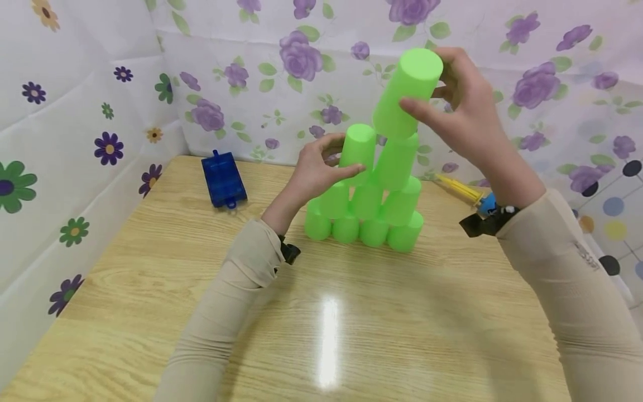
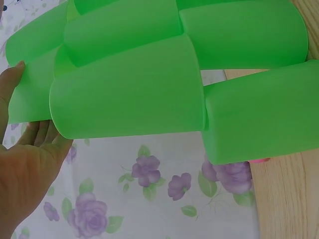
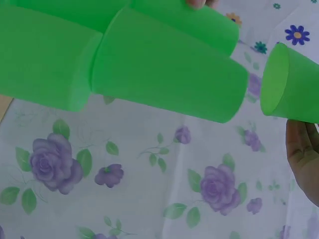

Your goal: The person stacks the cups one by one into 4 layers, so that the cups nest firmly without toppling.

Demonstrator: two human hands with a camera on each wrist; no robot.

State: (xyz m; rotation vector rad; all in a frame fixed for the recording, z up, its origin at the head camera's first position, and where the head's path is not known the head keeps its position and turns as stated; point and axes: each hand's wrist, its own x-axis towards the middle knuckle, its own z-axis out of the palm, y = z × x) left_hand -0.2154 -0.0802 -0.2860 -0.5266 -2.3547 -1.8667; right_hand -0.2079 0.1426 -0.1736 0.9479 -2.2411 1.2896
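Note:
Bright green plastic cups stand upside down in a stacked pyramid (image 1: 366, 201), rows getting shorter upward. My left hand (image 1: 316, 170) holds the left cup (image 1: 359, 146) of the third row, thumb in front and fingers behind. In the left wrist view, that hand (image 2: 30, 169) is at the cup's side. My right hand (image 1: 467, 106) grips another upside-down cup (image 1: 414, 86) higher up, tilted. The right wrist view shows this held cup (image 3: 294, 84) apart from the third row's right cup (image 3: 169, 64), with a gap between them.
A blue plastic tray-like object (image 1: 224, 178) lies at the table's back left. Behind the pyramid on the right is a yellow and blue toy-like item (image 1: 462, 190), partly hidden by the right wrist. Flowered cloth (image 1: 241, 100) hangs along the wooden table's (image 1: 150, 279) back edge.

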